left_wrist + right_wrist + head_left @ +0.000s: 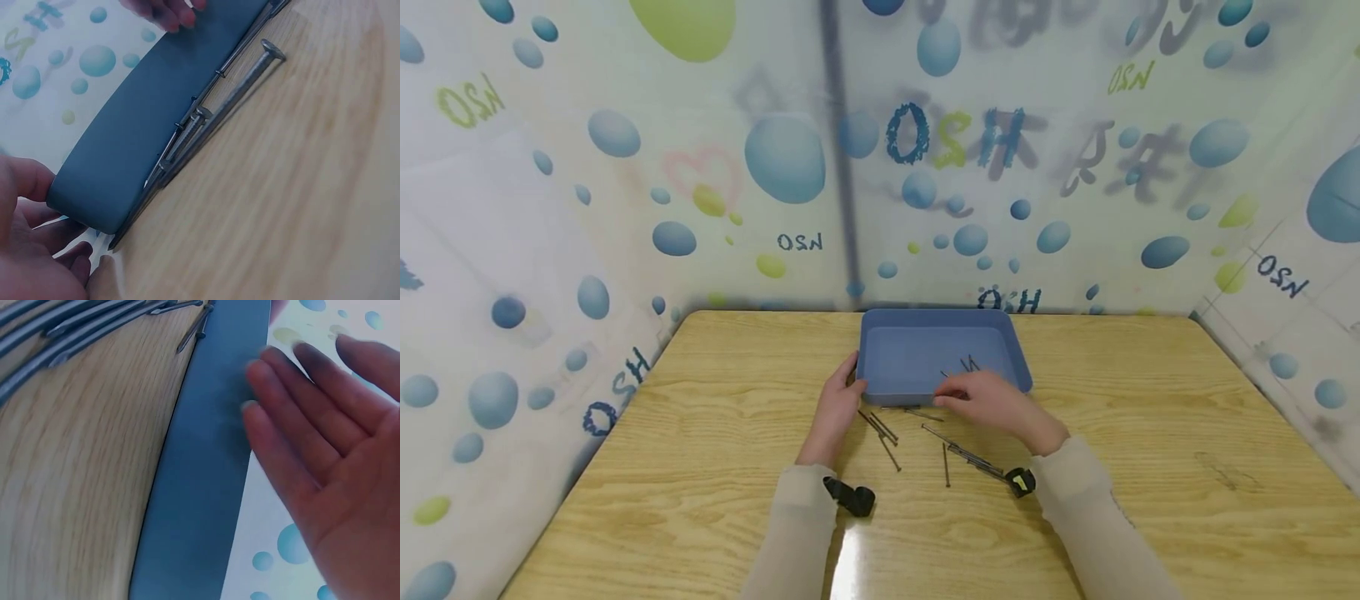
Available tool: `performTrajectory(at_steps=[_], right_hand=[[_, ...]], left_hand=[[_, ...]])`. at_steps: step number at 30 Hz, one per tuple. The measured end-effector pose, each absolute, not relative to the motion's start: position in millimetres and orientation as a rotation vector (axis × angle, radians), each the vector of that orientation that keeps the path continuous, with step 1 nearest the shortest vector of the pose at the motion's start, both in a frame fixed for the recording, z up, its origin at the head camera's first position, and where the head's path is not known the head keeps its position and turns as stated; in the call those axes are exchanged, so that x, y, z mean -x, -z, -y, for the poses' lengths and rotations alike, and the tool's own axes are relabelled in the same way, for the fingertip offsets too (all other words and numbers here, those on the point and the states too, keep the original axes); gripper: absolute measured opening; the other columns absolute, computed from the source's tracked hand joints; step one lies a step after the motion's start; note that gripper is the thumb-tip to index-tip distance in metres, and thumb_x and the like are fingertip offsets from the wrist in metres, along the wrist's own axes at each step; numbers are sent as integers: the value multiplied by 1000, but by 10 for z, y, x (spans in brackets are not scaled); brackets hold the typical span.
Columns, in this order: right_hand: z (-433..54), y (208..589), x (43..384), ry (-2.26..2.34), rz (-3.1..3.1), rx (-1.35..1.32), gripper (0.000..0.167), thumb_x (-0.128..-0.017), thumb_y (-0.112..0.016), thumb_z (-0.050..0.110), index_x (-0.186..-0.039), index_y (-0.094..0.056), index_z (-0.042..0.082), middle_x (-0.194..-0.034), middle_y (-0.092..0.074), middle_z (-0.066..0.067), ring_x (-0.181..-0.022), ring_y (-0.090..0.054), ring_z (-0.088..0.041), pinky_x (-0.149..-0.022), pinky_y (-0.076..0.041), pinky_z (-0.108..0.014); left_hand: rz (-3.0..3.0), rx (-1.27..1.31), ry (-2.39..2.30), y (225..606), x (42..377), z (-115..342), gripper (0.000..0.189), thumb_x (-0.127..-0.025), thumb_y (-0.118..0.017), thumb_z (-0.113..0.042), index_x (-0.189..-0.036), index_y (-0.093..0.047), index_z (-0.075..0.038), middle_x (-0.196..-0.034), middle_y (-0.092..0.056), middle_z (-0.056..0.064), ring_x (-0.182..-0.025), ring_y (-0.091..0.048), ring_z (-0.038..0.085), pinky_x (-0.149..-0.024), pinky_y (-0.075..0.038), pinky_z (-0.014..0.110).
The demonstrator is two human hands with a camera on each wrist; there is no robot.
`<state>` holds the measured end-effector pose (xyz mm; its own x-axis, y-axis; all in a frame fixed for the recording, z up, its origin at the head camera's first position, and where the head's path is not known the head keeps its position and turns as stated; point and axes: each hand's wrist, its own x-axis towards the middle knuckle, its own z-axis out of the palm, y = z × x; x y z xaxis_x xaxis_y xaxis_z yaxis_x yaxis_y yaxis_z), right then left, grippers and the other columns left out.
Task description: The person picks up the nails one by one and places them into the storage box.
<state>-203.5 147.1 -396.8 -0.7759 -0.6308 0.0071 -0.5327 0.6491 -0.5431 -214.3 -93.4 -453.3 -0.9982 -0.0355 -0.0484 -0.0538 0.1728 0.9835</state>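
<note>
In the head view, while the left hand (pixel 837 408) grips the near left corner of a blue rectangular tray (pixel 910 350), the right hand (pixel 992 404) is at its near rim; nails (pixel 946 465) lie inside and on the wooden table (pixel 722 417) before it. In the left wrist view, fingers curl against the tray's corner. In the right wrist view, relaxed fingers extend slightly apart beside the rim.

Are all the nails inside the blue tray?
No, the head view shows several nails lying on the wooden table in front of the blue tray.
</note>
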Motion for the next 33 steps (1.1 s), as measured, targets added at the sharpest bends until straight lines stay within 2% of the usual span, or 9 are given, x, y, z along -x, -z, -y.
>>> performTrajectory(at_steps=[7,15,20,24,27,30,33], right_hand=[[-1422,4001,1993,739,-2528,918,38,-92,-48,32,-123,-56,13,-120,-55,2,-110,-50,-19,-88,-41,-39],[-1395,4057,1980,636,-2500,974,36,-91,-50,28,-125,-55,16,-121,-54,3,-108,-51,-17,-87,-42,-38],[-1374,4069,1967,564,-2517,1001,34,-88,-56,22,-122,-57,16,-119,-54,4,-107,-51,-16,-85,-43,-36],[-1339,4078,1954,514,-2555,997,36,-85,-60,20,-120,-58,15,-115,-55,3,-103,-52,-16,-82,-44,-34],[-1304,4086,1940,468,-2596,975,36,-83,-62,19,-119,-59,15,-106,-56,3,-88,-53,-14,-73,-44,-32],[-1262,4088,1916,434,-2634,948,36,-82,-63,17,-118,-60,16,-98,-54,4,-74,-48,-10,-65,-42,-29],[-1223,4073,1882,424,-2656,923,35,-81,-63,14,-116,-61,15,-98,-54,3,-71,-47,-8,-64,-42,-28]], left_hand=[[-2426,99,-1984,4534,2144,935,53,-91,-41,-11,-142,-28,-15,-143,-27,-2,-130,-22,16,-103,-22,35],[-2437,105,-1975,4534,2142,936,53,-90,-40,-10,-142,-28,-16,-143,-27,-3,-130,-21,15,-104,-21,35],[-2429,109,-1978,4526,2140,929,54,-90,-40,-9,-142,-27,-16,-143,-27,-3,-130,-21,14,-104,-20,34],[-2425,120,-1973,4513,2133,925,53,-90,-40,-10,-142,-28,-17,-142,-27,-4,-130,-21,14,-104,-20,34],[-2421,118,-1976,4509,2127,925,53,-90,-40,-10,-142,-28,-17,-143,-27,-4,-131,-20,15,-104,-20,35],[-2424,107,-1983,4511,2125,928,54,-90,-41,-9,-142,-28,-16,-143,-26,-3,-131,-20,16,-104,-20,35],[-2438,98,-1983,4516,2129,931,54,-89,-41,-8,-141,-28,-16,-143,-27,-2,-131,-20,16,-103,-21,35]])
